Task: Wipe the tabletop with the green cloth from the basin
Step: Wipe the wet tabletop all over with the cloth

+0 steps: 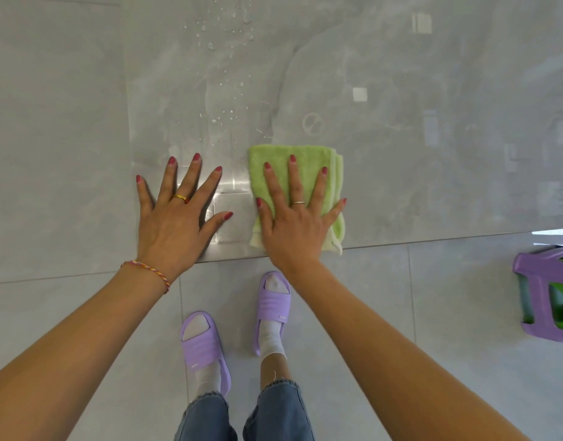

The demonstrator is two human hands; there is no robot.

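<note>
A folded green cloth (305, 168) lies flat on the glossy grey tabletop (401, 186), close to its near edge. My right hand (297, 224) presses down on the cloth with straight, spread fingers. My left hand (175, 224) rests flat on the bare tabletop just left of the cloth, fingers spread, holding nothing. Water drops (229, 116) dot the surface beyond both hands. No basin is in view.
The table's near edge (433, 240) runs across the frame just under my palms. Below it are the tiled floor, my feet in purple slippers (272, 307), and a purple and green plastic stool (550, 300) at the right.
</note>
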